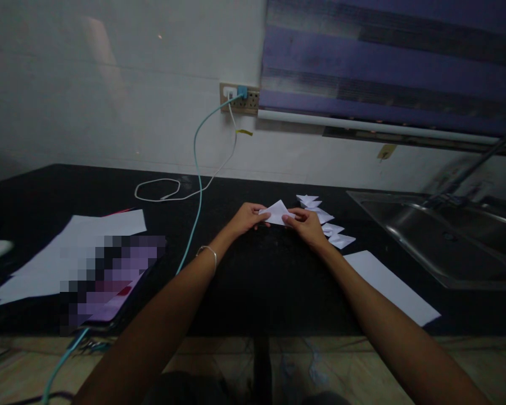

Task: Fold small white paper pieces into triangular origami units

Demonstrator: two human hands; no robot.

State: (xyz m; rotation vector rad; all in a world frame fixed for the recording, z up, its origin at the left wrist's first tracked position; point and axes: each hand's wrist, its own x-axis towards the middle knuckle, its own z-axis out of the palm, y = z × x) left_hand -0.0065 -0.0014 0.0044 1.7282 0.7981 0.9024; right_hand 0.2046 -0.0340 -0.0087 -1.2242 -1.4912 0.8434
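Note:
A small folded piece of white paper (280, 212), triangular with its peak toward the wall, is held between both hands a little above the black countertop (274, 281). My left hand (249, 218) pinches its left corner, the thumb on top. Its right corner is gripped by my right hand (307, 224), thumb in front and fingers behind. Just right of that hand lie several folded paper boats (341, 240) in a slanting row. A bracelet (213, 256) circles my left wrist.
A flat white sheet (390, 287) lies by my right forearm, near the steel sink (425, 242). On the left are larger white sheets (46, 264) and a tablet-like device (113, 287), partly blurred. A teal cable (197, 152) and a white cable (185, 197) run from the wall socket (239, 98).

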